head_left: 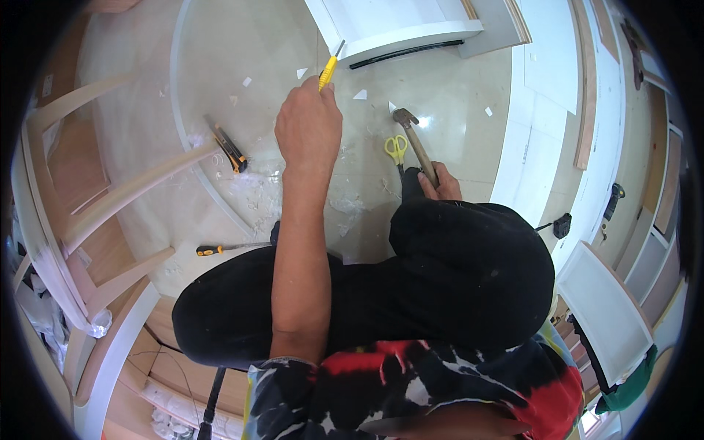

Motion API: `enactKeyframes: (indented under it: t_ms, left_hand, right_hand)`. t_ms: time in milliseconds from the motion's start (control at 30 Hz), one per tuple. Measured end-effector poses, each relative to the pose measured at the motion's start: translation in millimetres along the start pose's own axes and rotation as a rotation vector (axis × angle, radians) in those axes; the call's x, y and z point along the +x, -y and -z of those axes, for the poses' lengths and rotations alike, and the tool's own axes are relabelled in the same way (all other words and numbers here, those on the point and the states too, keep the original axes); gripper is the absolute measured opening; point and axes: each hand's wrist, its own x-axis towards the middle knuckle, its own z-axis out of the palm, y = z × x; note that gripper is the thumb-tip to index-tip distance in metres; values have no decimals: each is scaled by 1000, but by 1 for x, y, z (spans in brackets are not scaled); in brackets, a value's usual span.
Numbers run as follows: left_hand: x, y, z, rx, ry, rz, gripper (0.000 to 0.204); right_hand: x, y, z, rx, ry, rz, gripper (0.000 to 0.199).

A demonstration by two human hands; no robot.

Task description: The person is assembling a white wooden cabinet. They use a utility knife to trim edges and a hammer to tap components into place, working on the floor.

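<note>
My left hand point(309, 121) reaches forward, closed around the yellow ribbed handle of a screwdriver point(329, 71); its thin metal shaft points up beside the corner of a white furniture panel point(411, 33). Whether the tip touches the panel, I cannot tell. By my right knee, my right hand point(444, 185) grips the lower end of a claw hammer point(422, 151). The hammer's head is up and away from me. Yellow-handled scissors point(396, 149) lie just left of the hammer, their blades partly hidden by my dark-clad foot.
An orange-black utility knife point(231, 150) and a second screwdriver point(213, 250) lie on the left. Wooden chair-like legs point(139, 187) jut in there. White scraps point(360, 94) dot the tiles. Long white boards point(532, 125) and a black tape measure point(562, 225) are on the right.
</note>
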Motion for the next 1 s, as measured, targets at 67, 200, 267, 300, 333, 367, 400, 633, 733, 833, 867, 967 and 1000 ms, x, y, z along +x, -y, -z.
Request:
enactKeyframes:
  t_ms: [67,200,267,300,333,367,400,633,733,833,867,967,1000]
  left_hand:
    - [2,2,-1,-13,-2,6,32]
    - [2,-1,1,5,15,1,27]
    - [1,2,-2,3,-20,-20,27]
    - [0,2,-1,-1,-15,-17,27]
    - [1,2,1,-5,-9,-14,27]
    - [1,2,3,-9,-3,-11,27]
    - [1,3,2,-8,-5,-23,27]
    - [7,0,10,-41,26,-10,33]
    - [5,-2,9,-50,18,-3,33]
    - [3,-2,7,-21,13,-21,29]
    - [2,-1,6,-6,15,-30,28]
    - [2,-2,5,-5,14,-1,27]
    - [2,-2,4,-1,12,-8,27]
  right_hand:
    - [1,-3,-2,-25,-53,10,31]
    - [5,-12,-3,-106,-156,35,29]
    - [8,-12,0,-125,-178,47,28]
    - [9,-7,3,-118,-175,41,28]
    - [9,-6,4,-111,-172,35,27]
    - [10,-8,3,-113,-179,54,27]
    - [13,-12,3,-118,-188,75,27]
    - [12,-23,-3,-267,-224,135,29]
    - [12,-35,-8,-374,-230,159,32]
    - [12,-37,-7,-381,-199,172,33]
    - [12,-36,-6,-379,-192,169,33]
    - [14,-29,-3,-377,-165,177,32]
    - [16,-28,0,-387,-158,187,32]
